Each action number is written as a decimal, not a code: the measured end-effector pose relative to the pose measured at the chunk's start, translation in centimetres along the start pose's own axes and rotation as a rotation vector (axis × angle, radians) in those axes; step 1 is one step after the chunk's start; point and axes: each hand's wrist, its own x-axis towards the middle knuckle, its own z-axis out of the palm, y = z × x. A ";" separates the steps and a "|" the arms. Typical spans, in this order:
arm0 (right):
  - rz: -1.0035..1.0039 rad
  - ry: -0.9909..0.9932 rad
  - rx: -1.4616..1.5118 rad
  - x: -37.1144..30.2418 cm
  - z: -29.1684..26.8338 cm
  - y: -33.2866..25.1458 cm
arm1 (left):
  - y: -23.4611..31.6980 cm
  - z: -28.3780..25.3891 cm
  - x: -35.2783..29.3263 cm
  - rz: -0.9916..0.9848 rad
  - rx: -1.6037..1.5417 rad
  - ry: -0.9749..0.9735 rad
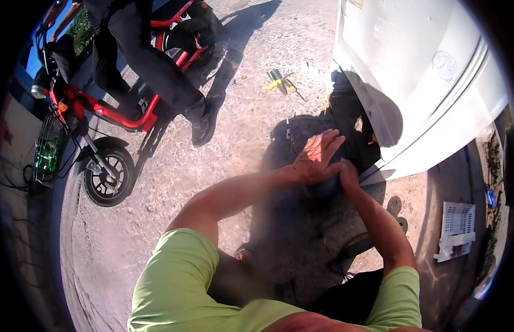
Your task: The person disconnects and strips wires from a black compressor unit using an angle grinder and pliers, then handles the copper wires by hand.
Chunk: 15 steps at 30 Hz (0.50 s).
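Note:
My left hand (319,159) reaches across in front of a white metal appliance cabinet (417,61), its fingers stretched out and its palm turned down. Close against its thumb side is my right hand (349,174), whose fingers are mostly hidden. Beneath both hands sits a dark rounded object (323,189), deep in shadow; its kind cannot be made out, nor whether the hands press on it. The cabinet has a dark opening (351,108) low on the side facing me, just beyond my hands.
Hand tools with green and yellow handles (279,81) lie on the concrete ground (212,166) ahead. A white slotted panel (456,231) lies at right. At far left, a person in dark trousers (151,50) stands over a red electric scooter (107,110). Small white pieces (288,133) lie near my left hand.

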 end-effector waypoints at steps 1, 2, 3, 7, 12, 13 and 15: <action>-0.017 0.009 -0.052 0.4 0.2 0.7 | -0.2 2.0 -1.3 -0.060 0.020 -0.090; -0.032 0.041 -0.130 1.0 -0.2 2.3 | 0.2 3.3 -1.2 -0.046 0.039 -0.145; -0.038 0.060 -0.210 1.3 -0.9 3.3 | 0.3 4.1 -1.8 -0.045 0.054 -0.202; -0.005 0.009 -0.085 -1.5 -1.5 -0.2 | -0.7 4.2 -3.4 -0.102 0.070 -0.322; 0.025 -0.049 -0.180 -2.5 -3.5 -0.5 | -0.5 4.4 -3.0 -0.094 0.066 -0.300; -0.019 -0.096 -0.204 -2.5 -4.1 -0.6 | -0.3 4.2 -2.9 -0.093 0.074 -0.297; -0.109 -0.194 -0.247 -2.7 -5.6 -0.7 | -0.1 3.5 -2.6 -0.045 0.071 -0.261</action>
